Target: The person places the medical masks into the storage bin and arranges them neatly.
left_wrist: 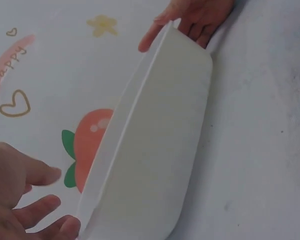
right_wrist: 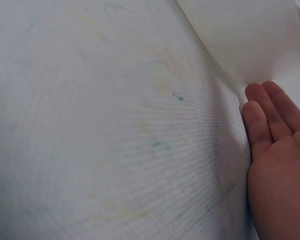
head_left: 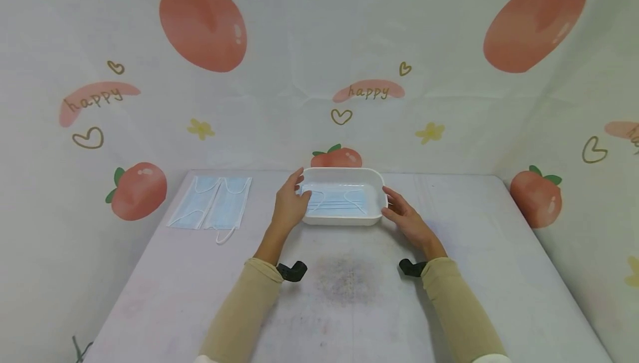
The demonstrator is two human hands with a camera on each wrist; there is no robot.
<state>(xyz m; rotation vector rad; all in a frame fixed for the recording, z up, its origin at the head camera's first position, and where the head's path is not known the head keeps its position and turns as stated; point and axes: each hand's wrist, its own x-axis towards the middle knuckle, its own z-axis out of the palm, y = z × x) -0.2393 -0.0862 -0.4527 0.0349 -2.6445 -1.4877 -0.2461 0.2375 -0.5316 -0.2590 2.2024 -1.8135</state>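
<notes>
A white rectangular tray [head_left: 344, 221] stands on the table, its long side toward me. Inside it lies a blue pleated face mask [head_left: 335, 203] with white ear loops. At the tray's left end is my left hand [head_left: 291, 203], thumb spread from the fingers; in the left wrist view its fingertips [left_wrist: 69, 227] are close against the rim. The right hand [head_left: 408, 223] is at the opposite end. In the right wrist view its fairly straight fingers [right_wrist: 278, 107] reach the tray wall [right_wrist: 255, 45] low down, near the tabletop.
Two more blue face masks [head_left: 192, 205] [head_left: 228, 203] lie side by side on the table's left, their loops loose. A patterned cloth backdrop [head_left: 299, 130] rises behind the table [head_left: 349, 318]. Black wrist devices [head_left: 292, 271] [head_left: 411, 267] sit at both cuffs.
</notes>
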